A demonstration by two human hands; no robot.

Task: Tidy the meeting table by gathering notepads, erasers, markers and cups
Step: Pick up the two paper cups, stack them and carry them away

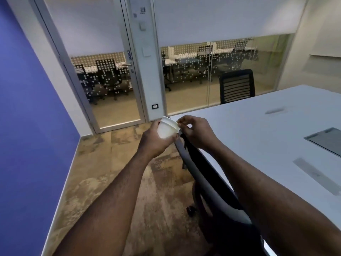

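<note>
Left hand (155, 140) wrapped round the wall of nested white cups (168, 128), fingers (175, 137) curled under the far side and thumb on the near side, so closed on the stack. Right hand (195, 133) just right of the rims, fingertips (180, 124) bunched in a pinch at the lip; whether nipping the rim itself or merely touching it, cannot tell through the blur. Stack held in the air, tilted, mouths pointing away and up, just off the near-left corner of the table (258, 126), above the back of a chair (203, 172) tucked below the wrists. Two rolled rims visible one inside the other, so at least two cups; more not countable. Probably thin paper or plastic: very light, smooth, tapered, a little slick, and easily crushed by a hard squeeze at mid-wall. Best held as now, loosely round the wall below the rim, where the rolled lip stiffens the shell; pinching one side of the lip alone likely to bend it oval. Nested pieces liable to wedge or slide apart if tipped further. Table top matt, pale and flat beyond the right knuckles, with a grey cable hatch (326, 139) set flush further right. Floor below the left wrist mottled brown, stone-like.
</note>
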